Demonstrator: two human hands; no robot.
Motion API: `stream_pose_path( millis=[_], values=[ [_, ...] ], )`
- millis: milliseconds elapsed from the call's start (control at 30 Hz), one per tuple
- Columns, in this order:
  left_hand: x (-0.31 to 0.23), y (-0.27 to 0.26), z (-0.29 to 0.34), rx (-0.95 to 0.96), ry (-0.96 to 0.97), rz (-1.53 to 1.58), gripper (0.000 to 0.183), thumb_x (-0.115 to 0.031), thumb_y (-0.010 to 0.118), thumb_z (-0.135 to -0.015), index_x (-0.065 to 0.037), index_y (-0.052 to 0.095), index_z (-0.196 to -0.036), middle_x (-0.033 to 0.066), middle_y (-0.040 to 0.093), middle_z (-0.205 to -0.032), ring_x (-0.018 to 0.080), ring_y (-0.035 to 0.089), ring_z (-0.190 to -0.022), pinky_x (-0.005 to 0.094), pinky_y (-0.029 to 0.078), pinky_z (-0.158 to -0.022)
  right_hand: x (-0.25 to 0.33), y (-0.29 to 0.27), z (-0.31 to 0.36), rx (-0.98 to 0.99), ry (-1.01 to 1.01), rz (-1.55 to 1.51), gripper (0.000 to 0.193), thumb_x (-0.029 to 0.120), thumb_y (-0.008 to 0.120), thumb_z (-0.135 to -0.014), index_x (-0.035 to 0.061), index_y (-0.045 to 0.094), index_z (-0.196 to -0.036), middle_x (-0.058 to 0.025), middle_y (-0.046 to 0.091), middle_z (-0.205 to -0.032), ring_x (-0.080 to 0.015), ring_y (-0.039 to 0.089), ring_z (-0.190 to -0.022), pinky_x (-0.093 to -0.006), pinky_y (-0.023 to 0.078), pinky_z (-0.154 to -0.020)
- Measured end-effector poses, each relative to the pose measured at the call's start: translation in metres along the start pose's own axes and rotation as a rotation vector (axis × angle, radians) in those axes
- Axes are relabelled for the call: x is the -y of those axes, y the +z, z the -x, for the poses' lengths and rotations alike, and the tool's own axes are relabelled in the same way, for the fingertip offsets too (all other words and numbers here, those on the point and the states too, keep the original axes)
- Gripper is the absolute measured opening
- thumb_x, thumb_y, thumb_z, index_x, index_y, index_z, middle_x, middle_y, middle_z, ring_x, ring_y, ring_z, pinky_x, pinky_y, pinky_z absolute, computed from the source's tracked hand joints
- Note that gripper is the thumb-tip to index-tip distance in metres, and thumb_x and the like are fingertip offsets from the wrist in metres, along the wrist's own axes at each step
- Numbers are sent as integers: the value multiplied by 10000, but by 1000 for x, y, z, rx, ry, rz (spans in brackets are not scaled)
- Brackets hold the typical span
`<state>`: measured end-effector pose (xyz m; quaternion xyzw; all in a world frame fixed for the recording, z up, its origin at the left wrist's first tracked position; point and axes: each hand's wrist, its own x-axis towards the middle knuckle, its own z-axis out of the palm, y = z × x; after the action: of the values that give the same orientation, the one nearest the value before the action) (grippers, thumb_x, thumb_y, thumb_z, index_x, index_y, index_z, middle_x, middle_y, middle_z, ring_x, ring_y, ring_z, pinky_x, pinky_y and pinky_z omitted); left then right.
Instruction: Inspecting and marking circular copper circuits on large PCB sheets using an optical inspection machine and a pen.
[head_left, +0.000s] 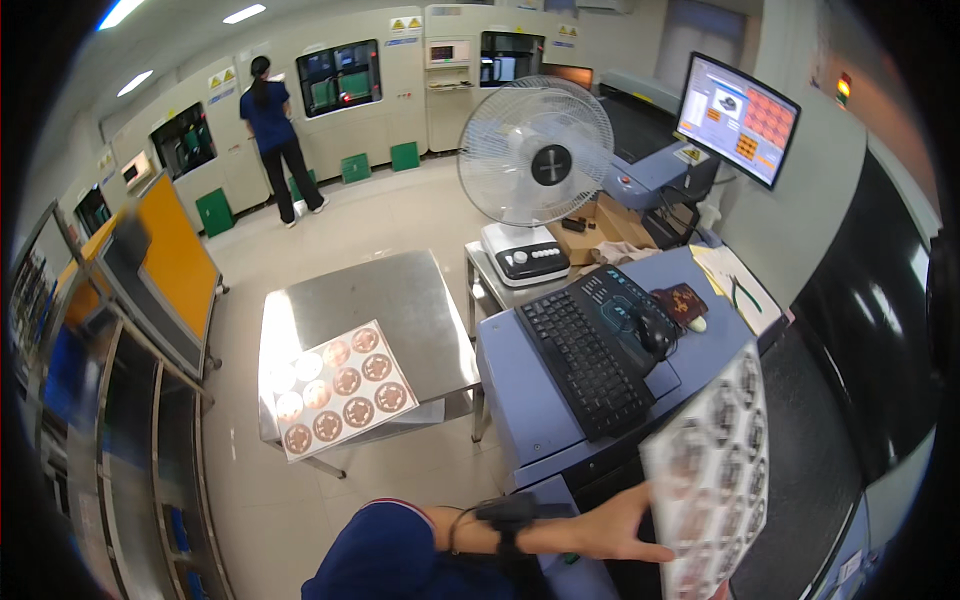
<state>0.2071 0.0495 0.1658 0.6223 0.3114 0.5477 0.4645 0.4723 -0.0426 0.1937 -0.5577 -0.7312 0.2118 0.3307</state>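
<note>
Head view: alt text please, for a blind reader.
The left hand holds a tilted, round-patterned white sheet beside a blue workstation. Another patterned sheet lies on a metal table; a person stands at large machines beyond.

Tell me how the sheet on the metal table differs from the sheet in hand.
The table sheet lies flat on the metal table; the held sheet is steeply tilted, its edge in the left hand. The table sheet's circles look coppery and fairly sharp; the held sheet's are mostly greyer and blurred. Both are pale, with rows of round patterns.
</note>
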Motion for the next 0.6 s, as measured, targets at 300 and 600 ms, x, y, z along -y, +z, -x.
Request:
stream_pose_path(
  millis=[300,600],
  values=[
    [36,-83,91,91,-158,-288,405,-153,691,-861,7,589,-1220,150,641,-1143,250,609,-1057,392,492,-916,-126,23,109,-772,550,-850,190,171,595,-927,-13,644,-934,-74,629,-810,-128,556,-605,-260,435,-522],
    [137,-141,171,-446,-229,-118,721,-143,580,-854,52,233,-1455,227,413,-1419,311,472,-1255,457,347,-1088,-67,41,36,-488,610,-508,139,111,707,-878,-7,660,-936,-50,667,-755,-77,588,-644,-225,461,-575]
  ],
)
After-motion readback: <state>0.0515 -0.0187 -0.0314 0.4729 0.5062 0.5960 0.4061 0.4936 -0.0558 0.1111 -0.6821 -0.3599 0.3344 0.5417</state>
